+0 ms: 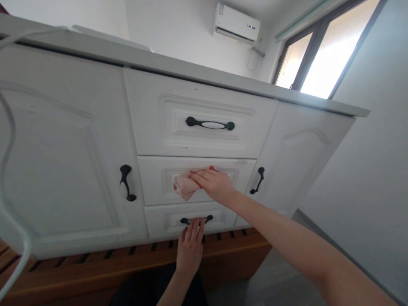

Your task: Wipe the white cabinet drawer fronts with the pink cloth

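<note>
Two hands on the drawer stack, one above the other. My right hand (214, 183) lies flat, fingers together, pressing a pink cloth (183, 187) against the front of the middle drawer (153, 180); the cloth is bunched under my fingertips and sticks out to the left of them, right where that drawer's handle would sit, so I can't see the handle. My left hand (190, 246) is directly below, fingers straight and together, tips touching the black handle (196, 220) of the bottom drawer (159, 221); no curl around it that I can make out, so touching, not clamped. Key relation: the drawer front's long axis runs left-right, the cloth sits near its middle, and my right arm comes in from the lower right, so the bare panel lies to the left of the cloth. Right hand is the one on the cloth; left is a drawer lower, near but apart. Top drawer handle (210, 124) is above both, untouched. Cabinet doors (63, 170) flank the stack, worktop (191, 70) edge overhead.
</note>
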Motion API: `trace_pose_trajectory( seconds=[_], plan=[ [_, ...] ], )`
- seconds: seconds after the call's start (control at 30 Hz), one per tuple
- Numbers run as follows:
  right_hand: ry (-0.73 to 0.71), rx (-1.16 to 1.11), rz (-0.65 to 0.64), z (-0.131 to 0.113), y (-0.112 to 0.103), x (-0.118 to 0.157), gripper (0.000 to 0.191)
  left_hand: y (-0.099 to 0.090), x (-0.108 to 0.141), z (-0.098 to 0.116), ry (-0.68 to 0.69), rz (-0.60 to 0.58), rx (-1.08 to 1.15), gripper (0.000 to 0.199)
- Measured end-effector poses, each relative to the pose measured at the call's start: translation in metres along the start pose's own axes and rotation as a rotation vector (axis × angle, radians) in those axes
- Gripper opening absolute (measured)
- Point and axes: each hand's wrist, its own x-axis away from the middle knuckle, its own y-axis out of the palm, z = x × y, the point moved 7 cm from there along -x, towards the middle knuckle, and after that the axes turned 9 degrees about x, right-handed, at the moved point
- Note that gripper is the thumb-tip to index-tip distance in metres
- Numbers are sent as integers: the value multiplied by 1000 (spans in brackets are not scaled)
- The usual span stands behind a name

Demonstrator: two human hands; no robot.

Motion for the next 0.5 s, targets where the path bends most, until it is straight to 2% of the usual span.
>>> trace_pose_trajectory(
  seconds=[0.13, 0.23, 0.4, 0.5],
  plan=[
    [74, 126, 70, 39, -15, 60, 33, -1, 0, 1, 7, 17, 1, 73],
    [154, 250, 130, 48, -15, 99, 35, -1, 0, 3, 7, 40, -7, 71],
    [425, 312, 227, 24, 5, 133, 32, 5, 1, 4, -30, 45, -17, 73],
    [488, 288, 218, 1, 21, 143, 30, 8, 1, 4, -42, 26, -29, 74]
  ],
)
